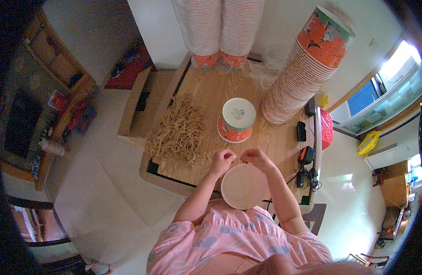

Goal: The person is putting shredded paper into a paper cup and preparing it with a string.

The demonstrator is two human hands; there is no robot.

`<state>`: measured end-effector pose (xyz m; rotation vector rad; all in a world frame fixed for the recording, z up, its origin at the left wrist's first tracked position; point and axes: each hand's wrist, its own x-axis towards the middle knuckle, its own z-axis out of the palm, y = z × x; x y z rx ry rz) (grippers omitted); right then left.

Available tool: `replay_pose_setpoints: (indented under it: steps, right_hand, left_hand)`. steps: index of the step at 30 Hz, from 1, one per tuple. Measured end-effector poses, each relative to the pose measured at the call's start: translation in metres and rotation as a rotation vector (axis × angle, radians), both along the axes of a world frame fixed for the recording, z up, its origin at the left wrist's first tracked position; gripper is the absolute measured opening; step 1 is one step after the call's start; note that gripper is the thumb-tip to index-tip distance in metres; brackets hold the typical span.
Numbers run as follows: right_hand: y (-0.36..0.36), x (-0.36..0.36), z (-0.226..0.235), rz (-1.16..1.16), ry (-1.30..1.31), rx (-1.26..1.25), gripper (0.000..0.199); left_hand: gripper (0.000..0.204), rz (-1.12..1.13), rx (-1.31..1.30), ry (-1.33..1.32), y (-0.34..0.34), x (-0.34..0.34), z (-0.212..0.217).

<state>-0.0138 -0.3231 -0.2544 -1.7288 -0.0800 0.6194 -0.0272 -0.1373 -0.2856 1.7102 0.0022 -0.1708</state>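
A round paper bucket (236,185) rests against my lap, its pale round face turned up. A thin line of twine runs across that face toward the rim between my hands. My left hand (224,161) is closed in a pinch just off the rim's far left. Close beside it, my right hand (258,159) is pinched at the rim's far edge. A fine strand seems to pass between the fingers, though its ends are hidden. Ahead stands an orange-and-green bucket stack (238,113), upside down with a white base on top. A tangled heap of brown twine (179,130) lies to its left.
A tall leaning stack of nested buckets (299,78) stands on the wooden table (215,85) at right. Two wrapped stacks (222,27) stand at the back. An open cardboard box (140,112) sits left of the table. Black adapters and cables (306,167) lie along its right edge.
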Motion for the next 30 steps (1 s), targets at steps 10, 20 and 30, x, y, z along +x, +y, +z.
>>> replay_pose_setpoints:
  steps: [10,20,30]
  right_hand:
    - [-0.016,-0.001,-0.013,0.066,0.198,0.128,0.015]
    - [-0.008,-0.011,-0.016,-0.052,0.249,0.095,0.025]
    - [-0.005,-0.004,-0.012,-0.081,0.338,0.031,0.022]
  left_hand:
    - [0.013,-0.019,-0.078,-0.041,0.011,0.002,0.015]
    - [0.012,-0.255,0.051,0.125,0.000,0.015,-0.001]
    - [0.011,-0.204,0.059,0.018,-0.006,0.015,-0.014]
